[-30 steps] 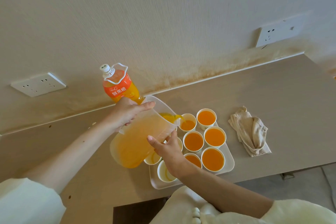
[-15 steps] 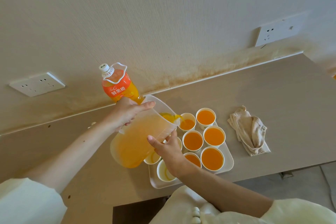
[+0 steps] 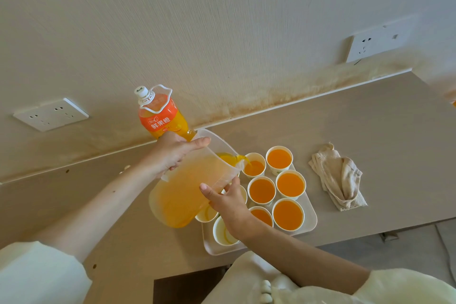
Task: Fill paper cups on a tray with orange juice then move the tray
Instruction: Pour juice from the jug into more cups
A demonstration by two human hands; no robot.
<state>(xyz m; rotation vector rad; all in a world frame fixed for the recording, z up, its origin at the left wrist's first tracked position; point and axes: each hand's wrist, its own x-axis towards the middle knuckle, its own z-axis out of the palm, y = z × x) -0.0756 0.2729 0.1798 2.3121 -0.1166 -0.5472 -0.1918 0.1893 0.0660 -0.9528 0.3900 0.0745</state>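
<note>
We hold the jug point(image 3: 187, 195) tilted, spout pointing right over a cup point(image 3: 254, 168); left hand point(image 3: 172, 153) grips its handle, right hand point(image 3: 227, 202) clasps its underside.

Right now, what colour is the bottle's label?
The label is orange with white lettering; head view.

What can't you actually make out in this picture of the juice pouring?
- Head view: the pitcher and right hand cover the tray's left cups; their count and fill are unclear.
- The left hand and pitcher hide the juice bottle's lower half.
- An orange object is cut off by the right edge.
- The bottle label's small print is too small to read.
</note>
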